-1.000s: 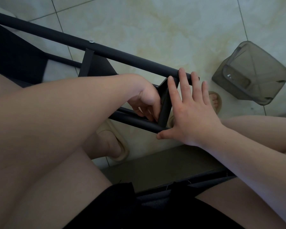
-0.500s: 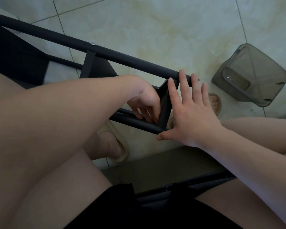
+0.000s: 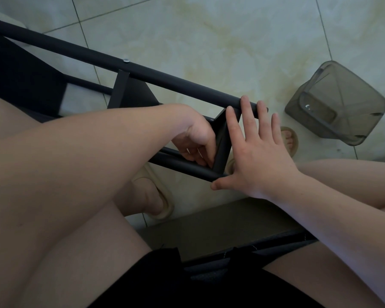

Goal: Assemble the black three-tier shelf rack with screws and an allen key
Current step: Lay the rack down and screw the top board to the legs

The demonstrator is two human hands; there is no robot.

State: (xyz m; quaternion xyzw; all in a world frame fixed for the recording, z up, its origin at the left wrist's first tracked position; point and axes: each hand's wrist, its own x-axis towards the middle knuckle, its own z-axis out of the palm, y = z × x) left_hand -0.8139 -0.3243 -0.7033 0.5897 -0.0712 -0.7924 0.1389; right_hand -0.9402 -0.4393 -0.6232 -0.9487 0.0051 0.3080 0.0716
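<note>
Two hands meet at the rack (image 3: 165,79): right hand (image 3: 260,161) fingers (image 3: 234,130) straight, spread, pressing its end bar (image 3: 222,147); left hand (image 3: 197,138) fingers curled beside it, grip hidden.

Bare arms (image 3: 87,152), black shorts (image 3: 165,285), beige slides (image 3: 166,204)

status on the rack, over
Right hand flat, bracing rack end. Left hand curled at lower joint, contents hidden. One screw in upper tube. Bin off right, clear.
</note>
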